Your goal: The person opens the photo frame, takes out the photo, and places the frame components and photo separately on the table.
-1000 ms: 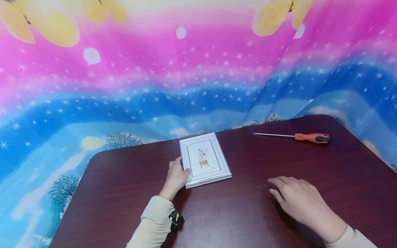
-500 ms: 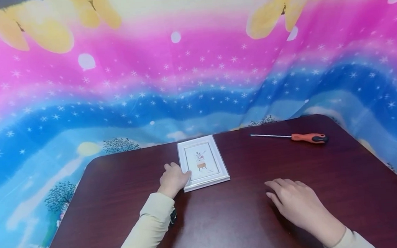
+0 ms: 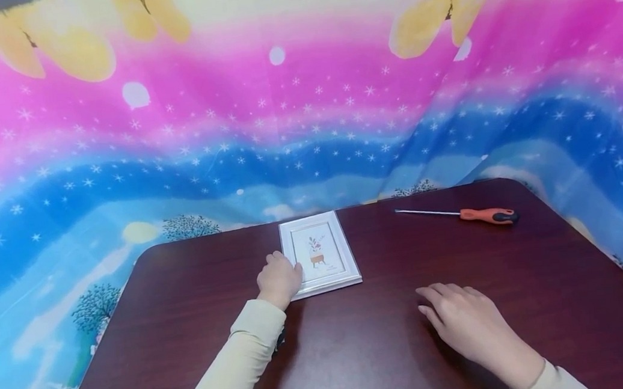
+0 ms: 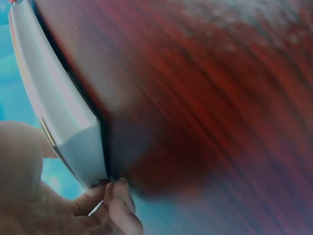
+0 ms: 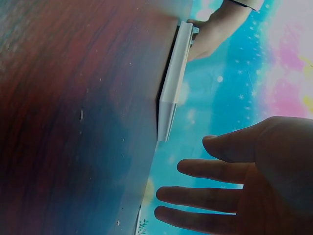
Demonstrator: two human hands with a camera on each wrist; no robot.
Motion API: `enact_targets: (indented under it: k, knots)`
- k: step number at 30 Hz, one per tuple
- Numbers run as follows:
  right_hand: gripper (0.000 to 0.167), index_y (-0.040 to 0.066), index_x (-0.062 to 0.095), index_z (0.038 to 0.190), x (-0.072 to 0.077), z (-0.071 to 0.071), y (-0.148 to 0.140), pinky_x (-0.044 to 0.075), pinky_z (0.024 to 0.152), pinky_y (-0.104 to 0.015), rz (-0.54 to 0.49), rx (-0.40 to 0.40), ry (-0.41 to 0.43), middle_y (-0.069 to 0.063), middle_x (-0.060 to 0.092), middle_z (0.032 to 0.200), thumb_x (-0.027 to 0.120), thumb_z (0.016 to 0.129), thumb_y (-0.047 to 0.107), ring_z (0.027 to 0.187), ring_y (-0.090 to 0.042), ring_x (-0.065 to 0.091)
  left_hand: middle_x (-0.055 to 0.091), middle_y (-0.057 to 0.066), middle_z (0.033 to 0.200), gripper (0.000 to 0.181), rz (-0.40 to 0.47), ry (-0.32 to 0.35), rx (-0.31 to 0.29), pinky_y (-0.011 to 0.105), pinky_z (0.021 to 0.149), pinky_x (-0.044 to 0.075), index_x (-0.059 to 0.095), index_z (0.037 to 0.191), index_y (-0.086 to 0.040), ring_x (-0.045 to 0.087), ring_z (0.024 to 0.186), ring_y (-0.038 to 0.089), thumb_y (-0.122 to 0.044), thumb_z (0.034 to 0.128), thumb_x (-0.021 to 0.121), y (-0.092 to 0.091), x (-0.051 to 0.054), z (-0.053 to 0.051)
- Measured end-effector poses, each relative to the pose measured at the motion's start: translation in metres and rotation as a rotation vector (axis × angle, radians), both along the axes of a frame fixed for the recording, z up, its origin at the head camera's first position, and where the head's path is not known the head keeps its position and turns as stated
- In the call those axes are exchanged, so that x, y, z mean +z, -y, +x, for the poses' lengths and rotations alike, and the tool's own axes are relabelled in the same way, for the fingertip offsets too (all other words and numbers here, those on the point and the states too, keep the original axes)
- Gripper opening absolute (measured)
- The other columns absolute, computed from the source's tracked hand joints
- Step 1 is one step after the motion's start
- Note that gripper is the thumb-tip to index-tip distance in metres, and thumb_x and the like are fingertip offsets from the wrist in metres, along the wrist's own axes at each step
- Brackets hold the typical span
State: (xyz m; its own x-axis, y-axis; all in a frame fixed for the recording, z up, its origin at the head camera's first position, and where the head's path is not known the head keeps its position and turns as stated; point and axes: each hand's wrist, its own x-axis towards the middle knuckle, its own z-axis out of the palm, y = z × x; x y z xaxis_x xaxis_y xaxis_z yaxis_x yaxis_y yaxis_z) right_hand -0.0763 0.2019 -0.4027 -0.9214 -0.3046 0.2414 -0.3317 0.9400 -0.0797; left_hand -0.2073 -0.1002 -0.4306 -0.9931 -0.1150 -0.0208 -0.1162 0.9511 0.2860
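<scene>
A white picture frame [image 3: 321, 254] with a small plant-pot picture lies face up near the table's far edge. My left hand [image 3: 279, 279] grips its left side near the front corner, thumb over the face. In the left wrist view, the hand's fingers [image 4: 122, 205] curl at the corner of the white frame [image 4: 58, 93], by its underside. My right hand [image 3: 467, 322] hovers or rests at the right, fingers loosely spread, holding nothing. The right wrist view shows that hand [image 5: 244, 181] apart from the frame [image 5: 173, 78].
An orange-and-black screwdriver [image 3: 489, 215] lies near the far right of the dark red-brown table [image 3: 365, 347], its shaft pointing left. A colourful printed cloth [image 3: 305, 98] hangs behind the table.
The head view has tilted slightly. My left hand's fingers and wrist have shifted a little against the frame's left side. The frame, screwdriver and right hand look nearly unmoved.
</scene>
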Motion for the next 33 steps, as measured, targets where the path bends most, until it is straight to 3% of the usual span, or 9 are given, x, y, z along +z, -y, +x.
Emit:
enact_targets:
  k: [4, 11, 18, 24, 33]
  knots:
    - [0.027, 0.011, 0.073, 0.112, -0.001, 0.000, 0.000, 0.054, 0.080, -0.050, -0.004, -0.002, -0.012, -0.003, 0.070, 0.106, 0.074, 0.089, 0.025, 0.095, -0.027, 0.067, 0.056, 0.025, 0.102, 0.052, -0.023, -0.035, 0.018, 0.049, 0.076, 0.055, 0.051, 0.119, 0.016, 0.064, 0.090, 0.039, -0.031, 0.0966, 0.059, -0.005, 0.004, 0.001]
    - [0.027, 0.011, 0.073, 0.112, -0.002, -0.004, 0.000, 0.054, 0.080, -0.049, -0.006, -0.005, -0.004, -0.004, 0.070, 0.105, 0.074, 0.089, 0.026, 0.095, -0.027, 0.067, 0.056, 0.023, 0.092, 0.041, 0.021, -0.135, 0.058, 0.048, 0.070, 0.056, 0.051, 0.109, 0.014, 0.065, 0.082, 0.038, -0.024, 0.0964, 0.061, -0.007, 0.007, -0.004]
    - [0.028, 0.012, 0.073, 0.113, -0.003, -0.003, 0.000, 0.054, 0.081, -0.049, 0.005, -0.015, 0.053, -0.003, 0.070, 0.106, 0.073, 0.090, 0.027, 0.096, -0.026, 0.067, 0.065, 0.026, 0.095, 0.054, 0.054, -0.115, 0.059, 0.049, 0.070, 0.056, 0.040, 0.133, 0.018, 0.067, 0.079, 0.038, -0.023, 0.1007, 0.055, -0.004, 0.007, -0.005]
    - [0.027, 0.011, 0.073, 0.111, -0.007, -0.002, 0.001, 0.054, 0.079, -0.049, 0.015, -0.004, 0.011, -0.003, 0.070, 0.104, 0.074, 0.089, 0.026, 0.095, -0.026, 0.068, 0.064, 0.029, 0.103, 0.060, 0.100, -0.130, 0.048, 0.052, 0.071, 0.055, 0.033, 0.140, 0.018, 0.067, 0.082, 0.041, -0.023, 0.1015, 0.054, 0.001, 0.007, -0.005]
    - [0.027, 0.011, 0.073, 0.111, -0.008, -0.004, 0.001, 0.054, 0.078, -0.048, 0.017, 0.002, 0.011, -0.003, 0.071, 0.103, 0.074, 0.089, 0.026, 0.094, -0.026, 0.068, 0.064, 0.027, 0.100, 0.041, 0.180, -0.152, -0.020, 0.052, 0.069, 0.054, 0.045, 0.129, 0.012, 0.067, 0.084, 0.041, -0.017, 0.1013, 0.052, 0.006, 0.029, -0.007]
